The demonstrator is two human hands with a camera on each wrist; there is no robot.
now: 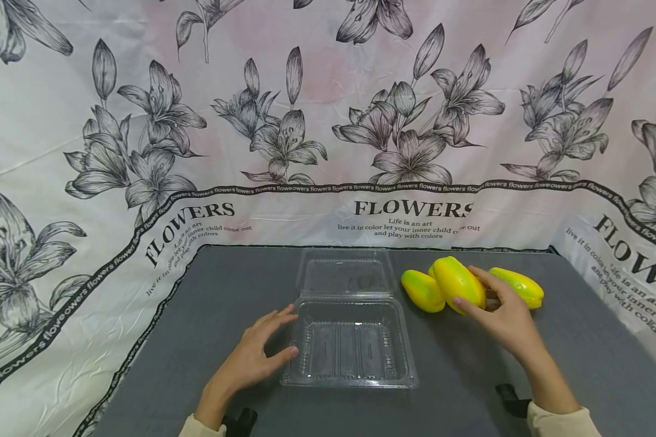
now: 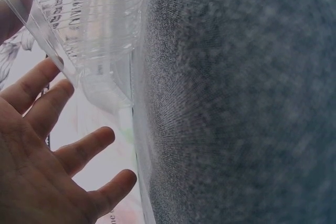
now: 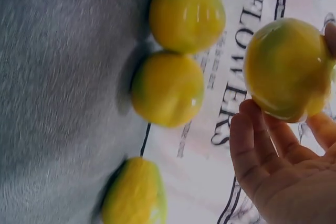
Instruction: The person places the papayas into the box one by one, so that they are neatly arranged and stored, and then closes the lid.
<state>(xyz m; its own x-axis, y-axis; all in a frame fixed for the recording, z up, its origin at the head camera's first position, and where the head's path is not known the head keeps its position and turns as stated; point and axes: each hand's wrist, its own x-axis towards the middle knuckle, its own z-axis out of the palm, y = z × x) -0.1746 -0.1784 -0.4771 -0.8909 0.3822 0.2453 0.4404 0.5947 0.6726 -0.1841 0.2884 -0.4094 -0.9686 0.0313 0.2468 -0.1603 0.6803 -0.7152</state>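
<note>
A: Right hand (image 1: 503, 315) has lifted one yellow-green fruit (image 1: 458, 283) off the dark worktop (image 1: 525, 364); fingers curl round its lower side, thumb on the far side. Wrist view confirms it is clear of the surface, with three more fruits (image 3: 167, 88) lying below it.

B: Handling?

A: Judged: skin glossy and smooth, so likely slippery. Shape is a long oval; a grip across the thick middle looks safer than one at the tapered ends. Weight can't be read; it sits easily in one hand.

B: Left hand?

A: Left hand (image 1: 257, 355) is spread, fingers straight, tips touching the left wall of the clear plastic box (image 1: 350, 346). The box stands open in the middle of the worktop, lid (image 1: 345, 272) folded back, just left of the fruits.

B: The box itself?

A: Thin, ribbed plastic. Probably light, flexible, prone to sliding, hence the steadying hand.
</note>
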